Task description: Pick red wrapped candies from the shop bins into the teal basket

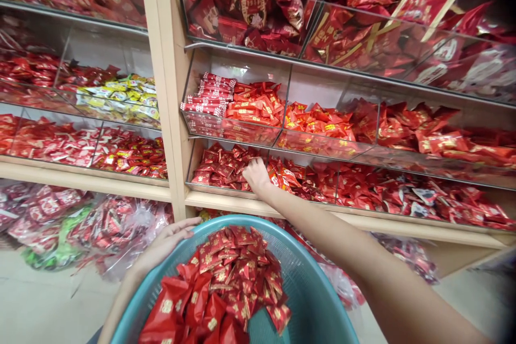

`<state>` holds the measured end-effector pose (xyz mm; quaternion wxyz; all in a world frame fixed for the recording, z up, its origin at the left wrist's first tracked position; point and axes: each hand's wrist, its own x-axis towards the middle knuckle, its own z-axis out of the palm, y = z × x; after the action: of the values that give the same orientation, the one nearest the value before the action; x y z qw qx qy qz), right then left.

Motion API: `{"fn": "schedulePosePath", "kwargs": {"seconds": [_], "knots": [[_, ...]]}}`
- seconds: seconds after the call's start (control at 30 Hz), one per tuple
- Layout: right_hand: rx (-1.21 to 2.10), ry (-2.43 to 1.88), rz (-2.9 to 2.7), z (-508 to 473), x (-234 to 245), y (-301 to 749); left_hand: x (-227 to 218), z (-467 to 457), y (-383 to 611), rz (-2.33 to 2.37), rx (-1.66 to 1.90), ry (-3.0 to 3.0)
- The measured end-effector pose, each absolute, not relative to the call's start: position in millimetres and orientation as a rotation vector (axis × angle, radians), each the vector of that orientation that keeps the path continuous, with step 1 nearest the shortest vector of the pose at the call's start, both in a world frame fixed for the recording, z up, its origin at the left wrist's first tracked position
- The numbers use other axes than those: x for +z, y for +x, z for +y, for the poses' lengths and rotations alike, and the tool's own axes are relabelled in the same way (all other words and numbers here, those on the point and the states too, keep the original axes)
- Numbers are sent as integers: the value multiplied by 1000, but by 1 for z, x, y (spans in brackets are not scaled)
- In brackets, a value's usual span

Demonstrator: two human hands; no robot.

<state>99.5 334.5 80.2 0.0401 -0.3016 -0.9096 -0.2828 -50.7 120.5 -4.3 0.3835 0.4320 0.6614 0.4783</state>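
Note:
My left hand (171, 239) holds the teal plastic basket (322, 290) at its left rim, its fingers lying along the edge. Inside the basket is a heap of small dark-red packets with gold print (242, 269). Larger bright-red packets (187, 301) lie in the near left part. My right hand (257, 176) reaches over the front wall of the lowest shelf bin, fingers curled closed. It is beside small red candy packets (220, 166). Whatever its fingers may hold is hidden.
Clear-fronted bins of red packets (250, 107) line the shelves above. A wooden upright (167, 80) divides the two shelf units. To the left, one bin holds yellow packets (124, 97). Bagged sweets (113, 226) sit on the tiled floor (48, 301) under the shelves.

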Motion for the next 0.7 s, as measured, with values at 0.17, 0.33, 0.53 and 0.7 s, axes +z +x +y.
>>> {"fn": "schedulePosePath", "kwargs": {"seconds": [0.17,0.33,0.53,0.7], "knots": [[-855,-943,-2773,333,81,98,-2,121,-50,1690,1210,1095],[-839,-922,-2776,328,85,103,6,121,-44,1703,1194,1062],[-845,-809,-2728,328,91,111,7,121,-42,1695,1199,1053],[-841,-740,-2621,315,104,123,3,121,-44,1684,1207,1033]]}}
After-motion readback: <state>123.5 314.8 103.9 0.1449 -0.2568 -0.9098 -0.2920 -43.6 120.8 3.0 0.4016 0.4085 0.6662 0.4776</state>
